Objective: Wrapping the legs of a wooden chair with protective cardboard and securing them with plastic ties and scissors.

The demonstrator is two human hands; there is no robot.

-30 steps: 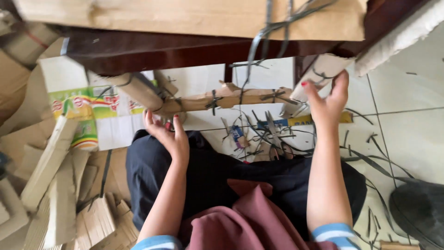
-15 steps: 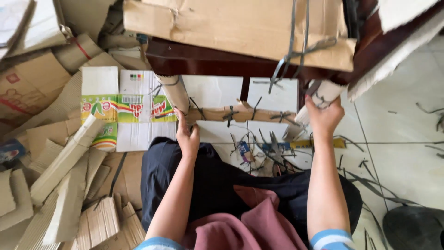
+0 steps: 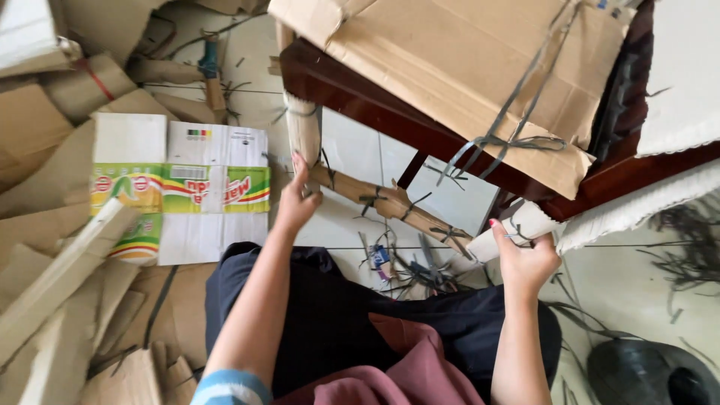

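While the fingers of the left hand curl around the cardboard-wrapped leg of the dark wooden chair, closed on it just above the joint, the right hand grips the wrapped leg on the right, its fingers closed over the pale cardboard end. Between the two hands runs the crossbar, sleeved in brown cardboard and bound at intervals with dark plastic strapping ties. It slopes from the left hand down toward the right hand, touching both legs. To do this handling well, in my judgement, both holds should stay firm on the wrapping itself so that the sleeves do not slide or the ties loosen, and the chair should be turned evenly from both legs. Farther out, the seat is covered by a strapped cardboard sheet. On the tiled floor lie strap offcuts near the person's lap, a flattened printed carton to the left, cardboard scraps beyond it, and a dark roll of strap at the near right.
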